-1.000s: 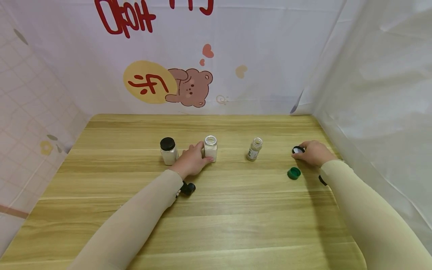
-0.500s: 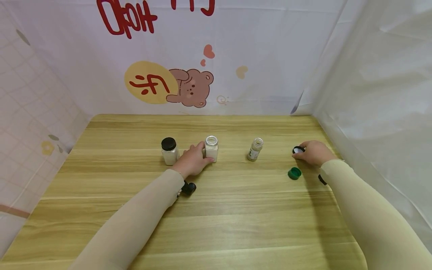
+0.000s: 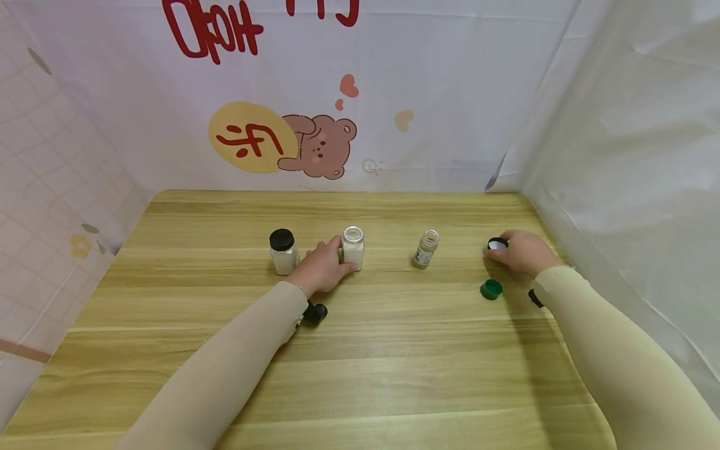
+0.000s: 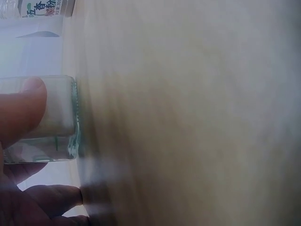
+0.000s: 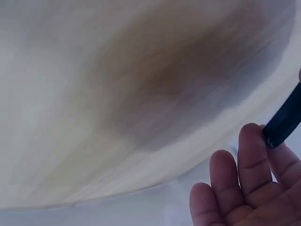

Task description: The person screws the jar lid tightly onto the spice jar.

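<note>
My left hand (image 3: 323, 265) holds an open square glass jar (image 3: 353, 250) of white contents, which stands upright on the table. In the left wrist view the thumb lies against the glass jar (image 4: 56, 106). Left of that hand is a similar jar with a black lid (image 3: 282, 253). At the right side my right hand (image 3: 525, 253) pinches a loose black lid (image 3: 497, 244), its pale inside facing up. The right wrist view shows the lid's ribbed edge (image 5: 284, 117) against the fingertips, with the other fingers extended.
A small uncapped spice bottle (image 3: 425, 251) with a label stands between the hands. A green cap (image 3: 491, 289) lies on the wooden table (image 3: 394, 369) below the right hand. White sheeting (image 3: 635, 187) hangs along the right edge and the back.
My right hand has shifted slightly, and the black lid in its fingers has tilted and risen a little. The left hand and the jar have stayed in place.
</note>
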`<state>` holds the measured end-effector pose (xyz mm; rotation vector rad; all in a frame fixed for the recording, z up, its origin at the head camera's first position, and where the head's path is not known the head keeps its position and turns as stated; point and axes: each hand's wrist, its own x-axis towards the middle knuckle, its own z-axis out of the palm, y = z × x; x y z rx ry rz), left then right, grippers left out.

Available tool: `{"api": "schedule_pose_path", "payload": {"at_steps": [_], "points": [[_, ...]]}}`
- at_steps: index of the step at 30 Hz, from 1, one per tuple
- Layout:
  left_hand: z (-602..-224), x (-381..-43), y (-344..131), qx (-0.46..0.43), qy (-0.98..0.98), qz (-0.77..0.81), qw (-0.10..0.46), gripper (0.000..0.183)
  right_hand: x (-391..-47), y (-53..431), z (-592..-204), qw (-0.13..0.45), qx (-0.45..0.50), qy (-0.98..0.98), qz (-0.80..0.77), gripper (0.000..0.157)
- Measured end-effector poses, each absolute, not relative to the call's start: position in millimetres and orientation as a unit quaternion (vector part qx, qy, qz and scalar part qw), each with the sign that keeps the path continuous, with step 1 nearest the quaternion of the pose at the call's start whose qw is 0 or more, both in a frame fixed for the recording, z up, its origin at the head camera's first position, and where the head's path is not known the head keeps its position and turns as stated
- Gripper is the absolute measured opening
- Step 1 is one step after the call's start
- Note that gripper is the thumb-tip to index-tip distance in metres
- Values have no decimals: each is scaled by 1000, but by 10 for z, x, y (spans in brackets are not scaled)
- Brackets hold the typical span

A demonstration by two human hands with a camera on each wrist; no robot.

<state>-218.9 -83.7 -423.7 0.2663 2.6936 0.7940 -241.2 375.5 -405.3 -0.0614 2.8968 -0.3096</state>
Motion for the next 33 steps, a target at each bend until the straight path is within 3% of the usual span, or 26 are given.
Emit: {"api": "schedule_pose_path", "payload": {"at_steps": [15, 33], "points": [[-4236, -2198, -836, 93, 944, 269, 165, 65, -2354, 3275, -3771, 37, -43, 985, -161, 51], [-4239, -2196, -824, 89, 948, 259, 163, 62, -2373, 2799, -3386, 23, -62, 974, -217, 43]]}}
